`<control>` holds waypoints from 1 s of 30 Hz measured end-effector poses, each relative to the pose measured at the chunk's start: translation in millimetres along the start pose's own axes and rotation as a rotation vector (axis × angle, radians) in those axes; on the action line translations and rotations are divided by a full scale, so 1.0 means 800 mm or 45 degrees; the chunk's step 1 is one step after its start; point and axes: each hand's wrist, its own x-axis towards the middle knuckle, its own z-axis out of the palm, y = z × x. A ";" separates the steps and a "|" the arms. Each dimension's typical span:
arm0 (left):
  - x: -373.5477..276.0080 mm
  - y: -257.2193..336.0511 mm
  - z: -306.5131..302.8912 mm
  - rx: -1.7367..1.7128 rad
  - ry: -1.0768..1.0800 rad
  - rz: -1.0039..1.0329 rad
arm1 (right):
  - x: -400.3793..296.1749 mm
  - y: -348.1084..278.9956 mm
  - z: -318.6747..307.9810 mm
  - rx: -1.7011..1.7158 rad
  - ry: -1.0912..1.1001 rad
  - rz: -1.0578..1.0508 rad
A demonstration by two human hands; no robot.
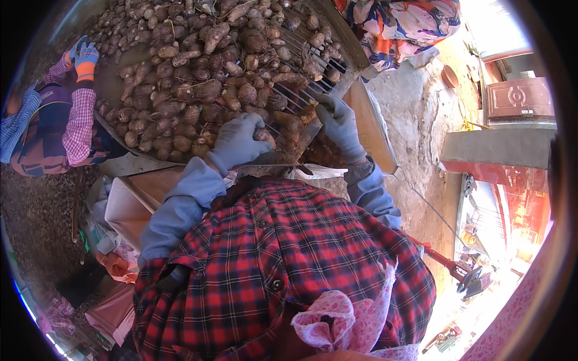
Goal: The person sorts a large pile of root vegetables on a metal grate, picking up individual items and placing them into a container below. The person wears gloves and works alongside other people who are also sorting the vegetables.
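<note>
My left hand (237, 141), in a grey work glove, has its thumb and fingers around a small brown taro-like corm (265, 136). Just past the front corner of the sorting table, my right hand (342, 126) is in a matching glove with its fingers bent. Beside those fingertips lies a rough brown piece (310, 113); I cannot tell whether the hand grips it. A large heap of corms (198, 90) covers most of the table, with soil on many of them. Metal bars of a grate (289, 100) show between corms on the right side.
Across the table's left end, another person's gloved hands (86, 56) rest near the heap. An open carton (131, 207) stands at my left below the table edge. Another carton (368, 122) is at the right corner. Patterned fabric (402, 27) hangs by the far right side.
</note>
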 end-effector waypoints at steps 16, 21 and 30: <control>-0.130 -0.052 -0.089 -1.735 0.508 -0.450 | 0.015 0.007 -0.077 0.374 -0.635 0.447; -0.118 -0.044 -0.103 -1.506 0.479 -0.407 | 0.069 -0.047 -0.029 0.063 -0.466 0.060; -0.086 -0.025 -0.096 -1.426 0.466 -0.374 | 0.055 -0.035 0.119 -0.670 -0.497 -0.758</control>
